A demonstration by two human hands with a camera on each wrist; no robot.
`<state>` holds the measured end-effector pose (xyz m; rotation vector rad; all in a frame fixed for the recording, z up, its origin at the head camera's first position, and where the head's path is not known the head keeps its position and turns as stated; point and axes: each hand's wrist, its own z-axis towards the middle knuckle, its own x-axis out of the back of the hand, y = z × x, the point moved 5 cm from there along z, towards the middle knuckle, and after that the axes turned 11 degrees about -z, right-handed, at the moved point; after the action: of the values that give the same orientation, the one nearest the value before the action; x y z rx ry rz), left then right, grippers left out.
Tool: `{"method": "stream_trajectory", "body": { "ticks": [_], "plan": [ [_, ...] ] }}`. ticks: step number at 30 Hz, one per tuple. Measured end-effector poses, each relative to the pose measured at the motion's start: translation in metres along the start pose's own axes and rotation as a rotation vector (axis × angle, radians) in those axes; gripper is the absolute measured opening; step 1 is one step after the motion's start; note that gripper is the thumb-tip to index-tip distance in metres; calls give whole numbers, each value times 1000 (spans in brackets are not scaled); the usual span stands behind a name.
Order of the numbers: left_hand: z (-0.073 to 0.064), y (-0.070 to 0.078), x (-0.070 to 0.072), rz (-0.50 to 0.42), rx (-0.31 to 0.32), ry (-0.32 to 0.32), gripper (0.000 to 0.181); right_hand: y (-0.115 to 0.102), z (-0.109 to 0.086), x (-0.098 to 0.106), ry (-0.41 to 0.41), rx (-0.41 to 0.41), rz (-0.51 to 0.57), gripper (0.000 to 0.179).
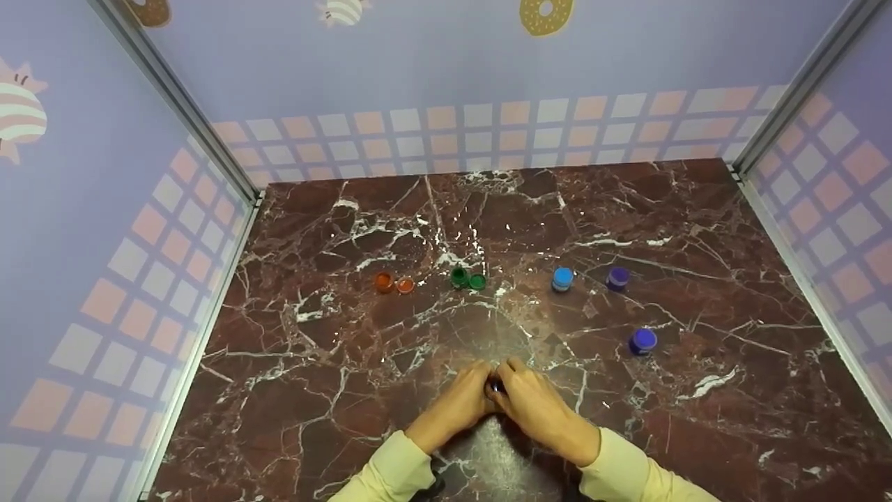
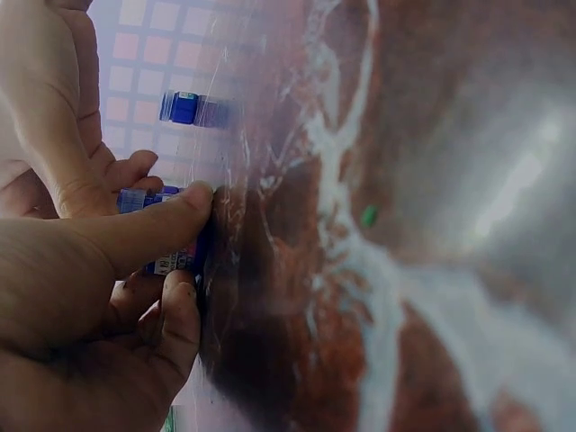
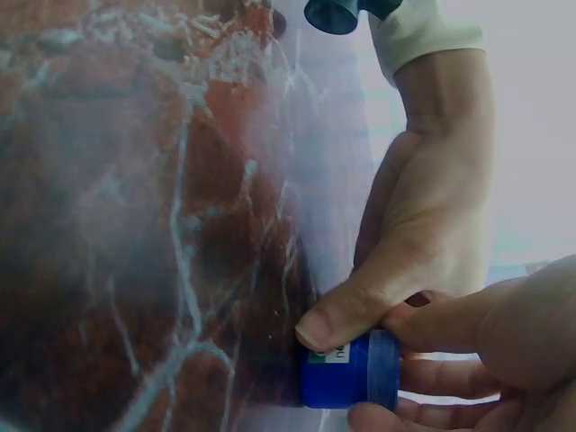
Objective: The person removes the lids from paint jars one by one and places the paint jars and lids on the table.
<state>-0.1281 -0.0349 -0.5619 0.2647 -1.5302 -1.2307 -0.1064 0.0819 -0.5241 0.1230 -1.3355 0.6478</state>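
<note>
Close to the near side of the table, both hands meet around a small blue paint jar (image 3: 335, 387). My left hand (image 1: 463, 396) grips the jar's body, its thumb laid along the label. At the cap (image 3: 383, 371), the fingers of my right hand (image 1: 535, 403) pinch the ridged edge. The jar lies mostly hidden between the hands in the head view. In the left wrist view part of its printed label (image 2: 169, 263) shows below the left thumb.
Beyond the hands stand an uncapped orange jar (image 1: 383, 282) and an uncapped green jar (image 1: 458, 277), each beside its lid. Capped light blue (image 1: 562, 279), purple (image 1: 617, 279) and violet-blue (image 1: 642, 341) jars stand to the right. Patterned panels (image 1: 446, 77) enclose the marbled table (image 1: 313, 390).
</note>
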Motion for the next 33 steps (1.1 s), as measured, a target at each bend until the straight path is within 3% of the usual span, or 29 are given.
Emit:
{"method": "stream_trajectory", "body": {
  "ticks": [10,23,33],
  "plan": [
    [0,-1,1,-23,22,-11,37,0,6,6,-111,89,100,22],
    [-1,-2,0,-13,31,-20,37,-1,-1,9,-32,270,34,29],
    [-2,-1,1,3,2,5,44,3,0,7,-69,397,5,35]
  ]
}}
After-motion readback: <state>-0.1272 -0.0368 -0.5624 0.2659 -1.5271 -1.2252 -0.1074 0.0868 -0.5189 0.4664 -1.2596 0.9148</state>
